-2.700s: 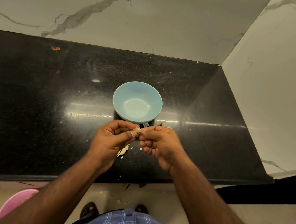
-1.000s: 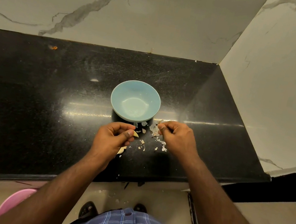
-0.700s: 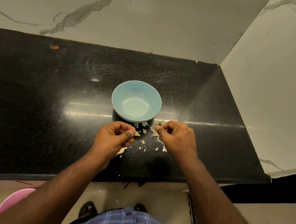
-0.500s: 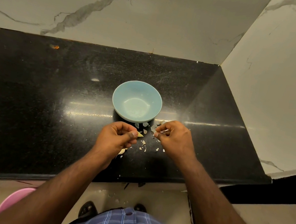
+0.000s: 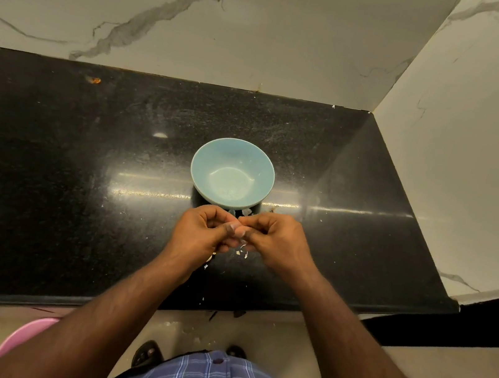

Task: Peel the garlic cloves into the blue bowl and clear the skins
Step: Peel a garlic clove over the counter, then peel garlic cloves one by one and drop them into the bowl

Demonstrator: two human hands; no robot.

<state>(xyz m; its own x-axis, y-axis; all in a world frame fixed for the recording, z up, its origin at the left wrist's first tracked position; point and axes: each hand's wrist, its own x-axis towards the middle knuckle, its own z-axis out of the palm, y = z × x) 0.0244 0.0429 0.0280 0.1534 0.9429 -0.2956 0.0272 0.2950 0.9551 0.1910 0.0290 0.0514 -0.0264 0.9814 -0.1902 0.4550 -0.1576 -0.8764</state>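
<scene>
Left hand: left hand sits at 6 o'clock of the bowl, fingers curled inward, thumb tip meeting the right hand's fingertips; it appears to pinch something small, hidden by the fingers.
Right hand: right hand is curled the same way, fingertips pressed against the left thumb; a joint pinch, contents not visible.
Garlic clove: small pale garlic clove is not directly visible; judged to be enclosed between the two pinches, just short of the bowl's near rim.
Bowl: round pale-blue ceramic bowl stands upright on the glossy black speckled stone countertop; no cloves seen inside, only faint specks.
Skins: thin whitish papery garlic skin flakes lie on the counter under and between the hands, more at the bowl's 6 o'clock.
Handling, clove: judged light, firm, slightly slick once bared; best held at the blunt root end while the skin is peeled from the tip.
Handling, skins: judged nearly weightless, brittle, prone to cling or drift; sweeping together should suit better than picking singly.
Floor: pink round plastic tub at 7 o'clock below the counter edge.
</scene>
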